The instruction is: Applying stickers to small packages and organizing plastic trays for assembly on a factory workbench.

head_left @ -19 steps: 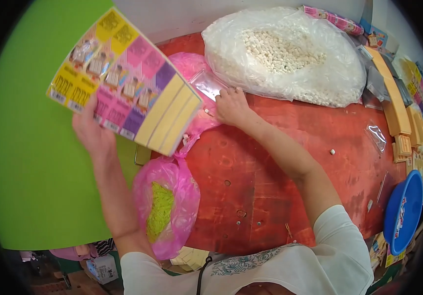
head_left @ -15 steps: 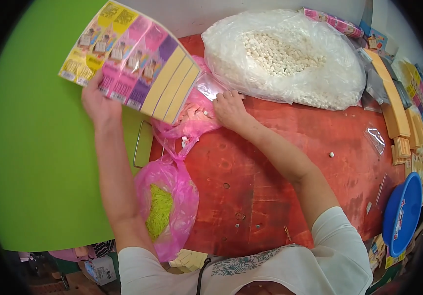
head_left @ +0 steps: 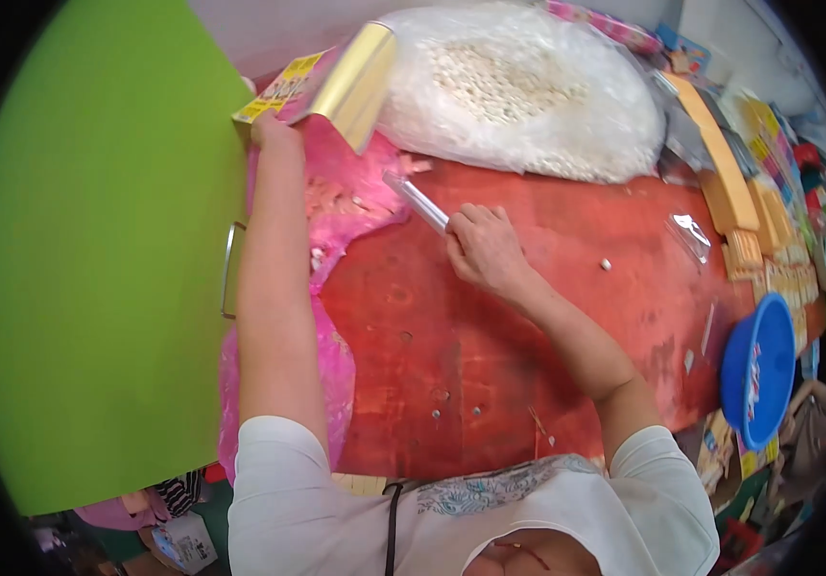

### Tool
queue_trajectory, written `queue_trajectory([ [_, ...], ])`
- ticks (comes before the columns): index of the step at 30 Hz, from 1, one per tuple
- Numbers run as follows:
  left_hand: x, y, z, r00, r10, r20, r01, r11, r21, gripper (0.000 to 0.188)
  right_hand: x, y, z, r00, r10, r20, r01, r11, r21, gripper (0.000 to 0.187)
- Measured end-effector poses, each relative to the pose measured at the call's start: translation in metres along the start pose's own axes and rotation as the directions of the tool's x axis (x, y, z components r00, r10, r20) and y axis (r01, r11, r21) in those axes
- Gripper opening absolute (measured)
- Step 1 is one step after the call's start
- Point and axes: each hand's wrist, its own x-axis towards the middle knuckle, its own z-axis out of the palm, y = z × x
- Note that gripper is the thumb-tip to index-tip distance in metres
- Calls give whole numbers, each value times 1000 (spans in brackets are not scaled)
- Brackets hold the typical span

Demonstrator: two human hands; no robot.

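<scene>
My left hand (head_left: 276,136) is closed on the lower edge of a printed sheet (head_left: 359,84) at the far left of the table. The sheet is yellow and pink with small pictures, bent over so that its pale yellow part curls up. My right hand (head_left: 490,250), over the middle of the red table, grips the end of a flat, clear, shiny plastic packet (head_left: 420,204) that points to the far left. Under the packet's tip and the sheet lies an opened pink plastic bag (head_left: 336,187) with pale pink pieces in it.
A big clear bag (head_left: 566,154) of small white pieces fills the table's far side. One white piece (head_left: 605,264) and a clear wrapper (head_left: 689,238) lie to the right. A blue basin (head_left: 731,370) stands at the right edge. Left is a green panel (head_left: 96,259) with a metal handle (head_left: 229,271).
My left hand has moved right and away from me, and the sheet has folded over. My right hand has lifted the clear packet off the pink bag and drawn it back toward me.
</scene>
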Motion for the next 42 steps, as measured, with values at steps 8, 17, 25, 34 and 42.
queue_trajectory([
  [8, -233, 12, -3, 907, 306, 288, -364, 915, 175, 50, -131, -11, -67, 869, 494, 13, -465, 809, 359, 6],
  [17, -485, 7, -126, 621, -537, 571, 341, 841, 420, 90, -185, -97, -97, 875, 484, -9, -395, 725, 564, 2],
  [25, -499, 5, -157, 403, -696, 594, 549, 703, 452, 72, -200, -111, -152, 957, 280, 77, -289, 890, 353, 21],
  [34, -515, 34, -142, -91, -664, 742, -715, 563, 416, 52, -193, -88, -193, 721, 84, 688, -149, 988, 36, 90],
  [42, -518, 52, -102, -276, -770, 575, -802, 514, 304, 52, -233, -85, -175, 771, 156, 617, -480, 780, 402, 83],
])
